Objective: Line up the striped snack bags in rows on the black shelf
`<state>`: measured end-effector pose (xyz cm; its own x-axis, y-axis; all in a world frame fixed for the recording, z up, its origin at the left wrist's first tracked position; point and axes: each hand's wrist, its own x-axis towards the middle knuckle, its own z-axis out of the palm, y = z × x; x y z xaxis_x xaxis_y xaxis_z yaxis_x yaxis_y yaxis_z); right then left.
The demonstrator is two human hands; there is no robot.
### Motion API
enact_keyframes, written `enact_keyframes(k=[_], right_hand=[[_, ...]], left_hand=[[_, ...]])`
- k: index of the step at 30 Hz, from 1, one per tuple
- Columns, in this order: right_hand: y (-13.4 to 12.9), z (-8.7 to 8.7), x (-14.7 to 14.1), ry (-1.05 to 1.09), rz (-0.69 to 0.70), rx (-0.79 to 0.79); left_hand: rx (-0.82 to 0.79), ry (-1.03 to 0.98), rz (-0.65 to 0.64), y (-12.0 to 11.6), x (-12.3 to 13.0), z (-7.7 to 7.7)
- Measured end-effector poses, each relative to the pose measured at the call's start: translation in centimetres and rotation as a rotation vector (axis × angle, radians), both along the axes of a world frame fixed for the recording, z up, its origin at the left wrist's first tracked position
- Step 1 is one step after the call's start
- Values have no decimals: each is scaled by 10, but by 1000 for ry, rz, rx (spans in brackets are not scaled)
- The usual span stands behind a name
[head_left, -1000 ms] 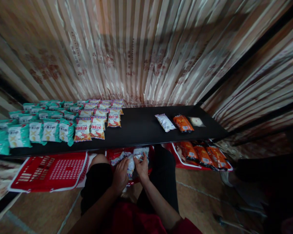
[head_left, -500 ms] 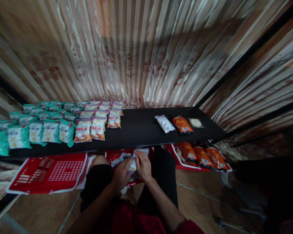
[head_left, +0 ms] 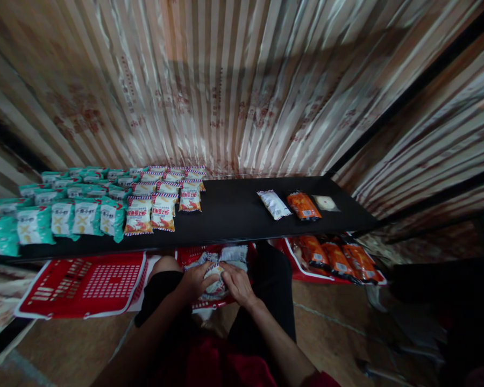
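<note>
Fingers [head_left: 229, 270] of the left hand [head_left: 193, 282] and right hand [head_left: 239, 283] press around one pale packet [head_left: 214, 285], over the middle of three red baskets [head_left: 214, 305]. The desk [head_left: 234, 207] carries teal packets [head_left: 86, 216], five in front, and red-lettered packets [head_left: 139, 216], two foremost; overlap hides totals. Rightward lie one white packet [head_left: 274, 205], one orange packet [head_left: 304, 206], one clear packet [head_left: 326, 203]. The right basket [head_left: 296, 270] shows at least three orange bags [head_left: 337, 260].

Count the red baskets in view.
3: left basket and right basket below either side of the black shelf, middle basket between the person's legs. More may be hidden underneath.
</note>
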<state>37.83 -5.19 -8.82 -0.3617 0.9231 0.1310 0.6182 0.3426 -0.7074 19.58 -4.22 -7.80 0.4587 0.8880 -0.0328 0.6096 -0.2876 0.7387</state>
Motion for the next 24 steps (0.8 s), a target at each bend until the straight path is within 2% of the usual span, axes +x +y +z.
enact_keyframes(k=[6, 10, 17, 24], right_hand=[[-4, -8, -8, -91, -93, -97], [-6, -13, -13, -64, -172, -92], [-5, -15, -17, -77, -375, -92], [0, -10, -22, 65, -494, -162]], left_hand=[[-81, -34, 112, 6, -3, 8], [-146, -100, 163, 11, -1, 7], [-278, -379, 290, 20, 0, 1], [-371, -653, 463, 15, 6, -7]])
